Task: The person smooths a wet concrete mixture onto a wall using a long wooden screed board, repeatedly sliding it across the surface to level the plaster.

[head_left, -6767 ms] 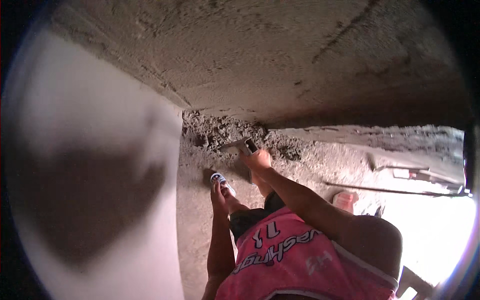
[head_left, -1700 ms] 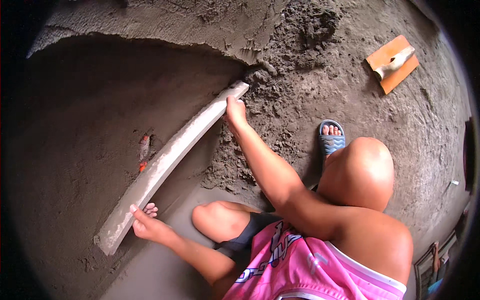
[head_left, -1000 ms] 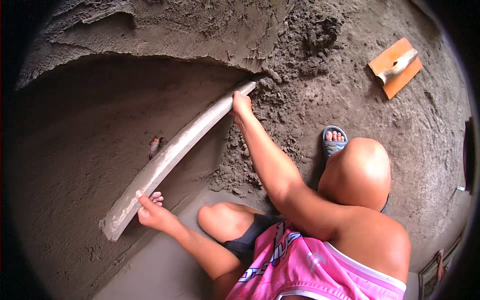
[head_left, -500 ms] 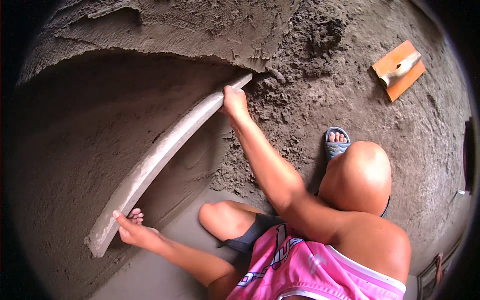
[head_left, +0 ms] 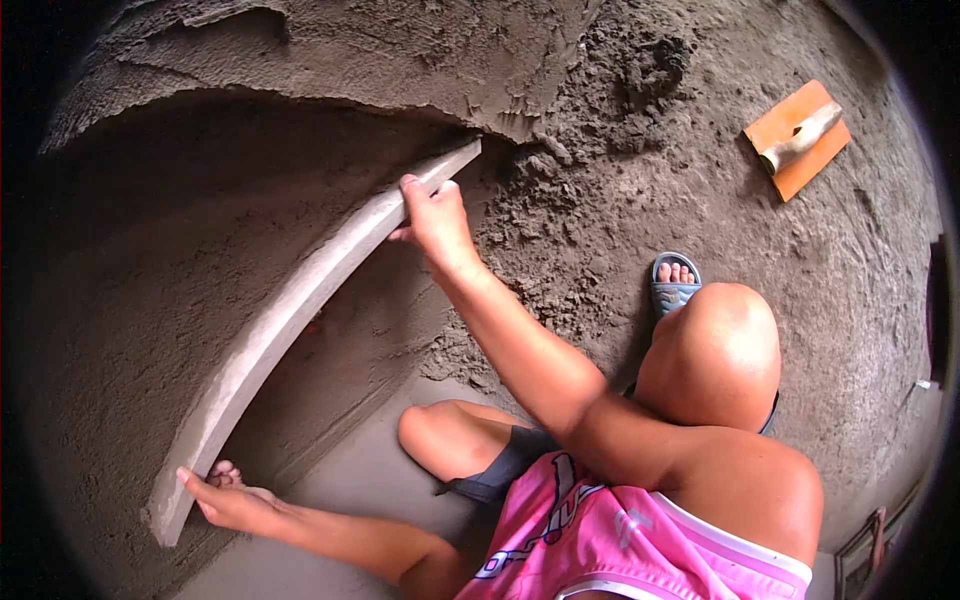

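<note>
A long pale straightedge bar (head_left: 280,320), seen bent by the lens, lies diagonally against a dark, damp mortar wall (head_left: 150,250) at the left. My right hand (head_left: 436,226) grips it near the upper end, just below a ragged ledge of rough mortar (head_left: 360,55). My left hand (head_left: 222,495) holds it near the lower end, thumb on the front and fingers curled at its edge. A small red thing (head_left: 314,326) shows on the wall beside the bar, mostly hidden.
An orange float (head_left: 785,120) with a pale handle lies on the rough floor (head_left: 840,280) at upper right. Loose mortar clumps (head_left: 570,200) heap along the wall's foot. My sandaled foot (head_left: 676,290) and bent knees are below. A smooth grey surface (head_left: 350,460) lies beneath my left arm.
Over the last second the bar and both hands have moved left, the lower end also downward and the upper end slightly upward. The float stays on the floor.
</note>
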A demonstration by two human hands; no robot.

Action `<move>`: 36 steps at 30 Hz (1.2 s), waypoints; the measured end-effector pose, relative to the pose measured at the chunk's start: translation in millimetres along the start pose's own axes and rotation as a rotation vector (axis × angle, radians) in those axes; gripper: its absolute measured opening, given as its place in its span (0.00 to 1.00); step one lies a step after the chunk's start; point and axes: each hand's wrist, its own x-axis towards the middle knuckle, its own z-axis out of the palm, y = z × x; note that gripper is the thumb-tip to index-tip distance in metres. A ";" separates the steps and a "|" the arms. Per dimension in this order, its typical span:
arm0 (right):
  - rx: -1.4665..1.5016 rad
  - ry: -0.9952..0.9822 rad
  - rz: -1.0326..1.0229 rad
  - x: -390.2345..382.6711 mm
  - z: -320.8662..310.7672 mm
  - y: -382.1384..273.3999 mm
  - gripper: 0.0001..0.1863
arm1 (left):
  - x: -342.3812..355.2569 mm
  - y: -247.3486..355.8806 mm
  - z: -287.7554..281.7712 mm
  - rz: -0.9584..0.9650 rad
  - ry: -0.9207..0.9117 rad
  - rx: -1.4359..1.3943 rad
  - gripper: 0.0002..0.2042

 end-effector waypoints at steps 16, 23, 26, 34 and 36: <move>0.106 0.252 0.137 24.5 -54.1 82.9 0.18 | -47.5 -12.6 28.0 0.092 -0.222 0.166 0.24; 0.033 0.388 0.172 100.7 -108.7 105.3 0.21 | -113.7 -20.2 77.5 0.171 -0.384 0.254 0.26; 0.031 0.348 0.210 104.2 -103.8 108.5 0.21 | -114.3 -27.5 77.2 0.134 -0.362 0.285 0.26; 0.082 0.282 0.067 120.4 -86.9 84.2 0.15 | -106.6 -14.3 91.0 0.111 -0.287 0.191 0.26; 0.007 0.262 0.088 119.3 -77.8 68.7 0.15 | -98.3 -13.0 88.4 0.092 -0.269 0.178 0.26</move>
